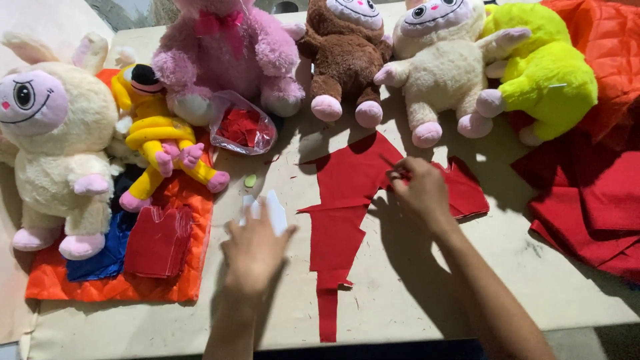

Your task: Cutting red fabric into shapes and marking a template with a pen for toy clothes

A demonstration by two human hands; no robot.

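Note:
My left hand (253, 250) hovers over the table and holds a small white piece (273, 210) between its fingers. To its right lies a long, jagged red felt sheet (347, 200) with pieces cut out of it. My right hand (419, 190) rests on the sheet's upper right part, fingers pinched on something small that I cannot make out.
Plush toys line the back: cream (53, 147), yellow (160, 133), pink (227, 53), brown (347, 53), cream (440, 67), neon yellow (547, 73). A clear bag of red scraps (243, 127), stacked red cut pieces (160, 240) on orange quilted cloth (113, 287), red fabric (593, 193) at right.

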